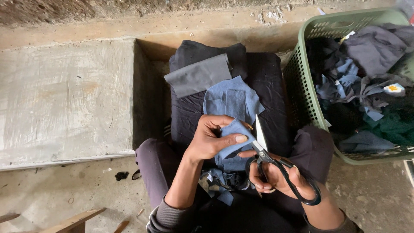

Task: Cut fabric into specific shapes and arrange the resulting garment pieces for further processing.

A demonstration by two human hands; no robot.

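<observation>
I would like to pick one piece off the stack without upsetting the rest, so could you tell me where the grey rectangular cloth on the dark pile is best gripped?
Probably at the free left end of the grey rectangular cloth, coming from the left. It lies flat on top of the dark pile, and that end overhangs the pile's edge, so fingers can likely close above and below it.

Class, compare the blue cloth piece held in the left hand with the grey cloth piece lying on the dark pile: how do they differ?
The blue cloth piece is pinched in the left hand beside the scissors; the grey cloth piece lies untouched on the dark pile. The blue one is folded and looks smaller; the grey one lies flatter and looks larger. Both are fabric offcuts.
</observation>
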